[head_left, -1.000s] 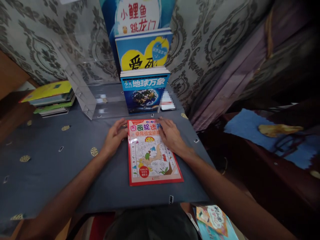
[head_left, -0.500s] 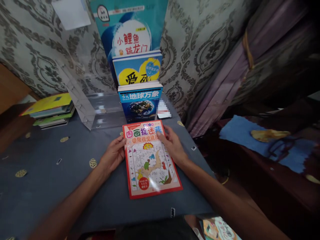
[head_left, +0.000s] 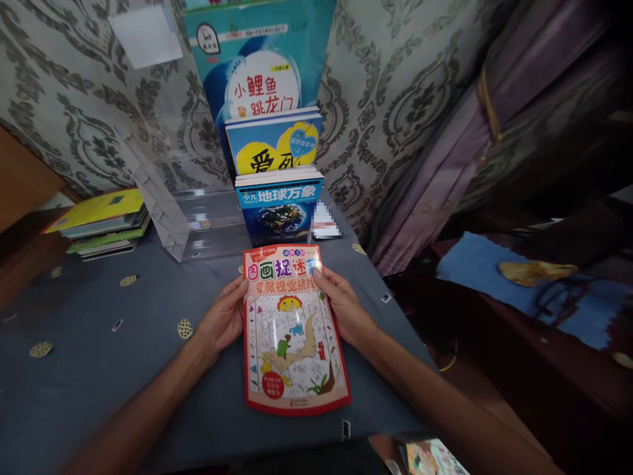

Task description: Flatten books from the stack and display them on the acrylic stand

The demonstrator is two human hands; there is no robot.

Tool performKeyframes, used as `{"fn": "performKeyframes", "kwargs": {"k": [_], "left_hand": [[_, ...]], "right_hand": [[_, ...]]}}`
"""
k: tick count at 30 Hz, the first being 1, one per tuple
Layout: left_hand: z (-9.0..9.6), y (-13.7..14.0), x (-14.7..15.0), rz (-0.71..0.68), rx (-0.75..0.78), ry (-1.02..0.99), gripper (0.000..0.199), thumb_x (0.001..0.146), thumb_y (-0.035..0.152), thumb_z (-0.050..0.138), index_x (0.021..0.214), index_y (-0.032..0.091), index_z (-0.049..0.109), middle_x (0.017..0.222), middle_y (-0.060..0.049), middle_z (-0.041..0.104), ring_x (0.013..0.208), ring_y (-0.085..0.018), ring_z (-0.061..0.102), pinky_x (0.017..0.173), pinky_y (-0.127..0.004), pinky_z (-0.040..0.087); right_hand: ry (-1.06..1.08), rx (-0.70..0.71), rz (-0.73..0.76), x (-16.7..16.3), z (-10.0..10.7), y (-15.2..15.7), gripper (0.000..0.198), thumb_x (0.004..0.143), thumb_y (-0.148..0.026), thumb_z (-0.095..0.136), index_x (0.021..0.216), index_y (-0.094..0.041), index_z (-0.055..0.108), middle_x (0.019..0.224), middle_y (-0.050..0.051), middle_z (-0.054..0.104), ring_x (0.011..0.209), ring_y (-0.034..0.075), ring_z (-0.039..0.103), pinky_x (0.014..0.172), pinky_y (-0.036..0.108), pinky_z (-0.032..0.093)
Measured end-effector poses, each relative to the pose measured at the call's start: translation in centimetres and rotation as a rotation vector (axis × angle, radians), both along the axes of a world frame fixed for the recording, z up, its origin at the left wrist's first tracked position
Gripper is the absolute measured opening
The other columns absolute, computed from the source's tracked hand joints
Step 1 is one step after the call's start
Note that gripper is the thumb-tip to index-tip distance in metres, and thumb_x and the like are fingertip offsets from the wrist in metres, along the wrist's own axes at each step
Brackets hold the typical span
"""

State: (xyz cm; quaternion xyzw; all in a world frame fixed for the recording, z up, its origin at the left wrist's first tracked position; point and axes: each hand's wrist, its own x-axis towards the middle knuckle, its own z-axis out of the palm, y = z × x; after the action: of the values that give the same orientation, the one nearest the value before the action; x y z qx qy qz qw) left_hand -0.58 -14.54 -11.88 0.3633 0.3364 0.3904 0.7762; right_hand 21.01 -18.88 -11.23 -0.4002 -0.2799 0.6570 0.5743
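Between my hands is a red-bordered picture book (head_left: 297, 343), its cover facing up, with a smiling sun and small animals printed on it. My left hand (head_left: 225, 313) grips its left edge, thumb on the cover. At the right edge my right hand (head_left: 349, 307) closes the same way, thumb near the title. The lower part of the book bows slightly. Just beyond its top edge, a clear acrylic rack (head_left: 168, 218) holds books in tiers: a blue one with a globe (head_left: 277, 221), a blue-and-yellow one (head_left: 271, 148) and a tall teal one (head_left: 262, 59).
A stack of thin books (head_left: 103, 221) lies at the left on the dark patterned tablecloth (head_left: 123, 369). At the right hangs a tied purple curtain (head_left: 445, 145). Beyond the table edge is a blue cloth (head_left: 475, 260). More books (head_left: 430, 458) show at the bottom.
The book has come slightly nearer to me and its lower edge now curves. Both hands keep their grip on its sides; the view has shifted a little.
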Motion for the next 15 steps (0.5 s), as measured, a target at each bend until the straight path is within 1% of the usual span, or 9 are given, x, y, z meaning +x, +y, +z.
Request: {"fn": "performKeyframes", "kwargs": {"k": [3,5,7,9,12,14,15], "left_hand": [[-0.2,-0.1,0.3,0.055,0.055,0.06,0.047,0.084,0.043,0.077,0.122,0.018,0.066,0.121,-0.013,0.075,0.118,-0.033,0.07,0.101,-0.049,0.058],[-0.6,-0.2,0.5,0.099,0.162,0.149,0.053,0.086,0.044,0.075,0.13,0.018,0.06,0.124,-0.013,0.074,0.118,-0.032,0.07,0.101,-0.049,0.057],[-1.1,-0.3,0.5,0.151,0.327,0.277,0.057,0.09,0.044,0.07,0.139,0.02,0.053,0.13,-0.013,0.07,0.121,-0.03,0.067,0.103,-0.048,0.055],[-1.7,-0.3,0.2,0.186,0.527,0.446,0.057,0.094,0.043,0.064,0.145,0.022,0.048,0.14,-0.013,0.063,0.128,-0.028,0.062,0.109,-0.048,0.05],[-2.2,-0.3,-0.4,0.191,0.823,0.734,0.047,0.097,0.039,0.057,0.142,0.023,0.053,0.151,-0.014,0.052,0.142,-0.029,0.048,0.119,-0.052,0.039],[-2.5,-0.5,-0.7,0.163,0.973,0.874,0.042,0.1,0.036,0.052,0.139,0.022,0.055,0.153,-0.015,0.048,0.147,-0.029,0.041,0.121,-0.054,0.035],[-2.6,-0.6,-0.7,0.14,1.03,0.912,0.041,0.101,0.034,0.049,0.139,0.022,0.055,0.154,-0.015,0.047,0.148,-0.029,0.041,0.122,-0.055,0.035]], "right_hand": [[-0.049,-0.029,-0.075,0.6,-0.5,0.1,0.045,0.07,-0.056,0.085,0.099,-0.024,0.07,0.092,0.005,0.081,0.089,0.03,0.077,0.073,0.041,0.063],[-0.115,-0.049,-0.107,1.1,-1.1,0.3,0.043,0.071,-0.056,0.083,0.098,-0.024,0.07,0.092,0.005,0.081,0.088,0.03,0.077,0.072,0.041,0.062],[-0.203,-0.047,-0.127,1.6,-1.8,0.6,0.039,0.074,-0.056,0.078,0.096,-0.024,0.071,0.094,0.005,0.081,0.09,0.03,0.077,0.074,0.041,0.062],[-0.298,-0.015,-0.157,2.2,-2.4,0.9,0.036,0.078,-0.055,0.073,0.099,-0.025,0.071,0.099,0.005,0.081,0.096,0.029,0.076,0.08,0.042,0.061],[-0.433,0.04,-0.209,2.9,-3.0,1.1,0.036,0.085,-0.052,0.064,0.109,-0.026,0.071,0.106,0.005,0.08,0.11,0.029,0.072,0.09,0.044,0.058],[-0.49,0.065,-0.211,3.2,-3.2,1.1,0.038,0.089,-0.05,0.059,0.116,-0.026,0.07,0.11,0.006,0.079,0.115,0.028,0.07,0.095,0.046,0.057],[-0.503,0.077,-0.207,3.2,-3.2,1.1,0.038,0.091,-0.05,0.058,0.118,-0.026,0.069,0.111,0.006,0.079,0.114,0.028,0.071,0.097,0.046,0.056]]}}
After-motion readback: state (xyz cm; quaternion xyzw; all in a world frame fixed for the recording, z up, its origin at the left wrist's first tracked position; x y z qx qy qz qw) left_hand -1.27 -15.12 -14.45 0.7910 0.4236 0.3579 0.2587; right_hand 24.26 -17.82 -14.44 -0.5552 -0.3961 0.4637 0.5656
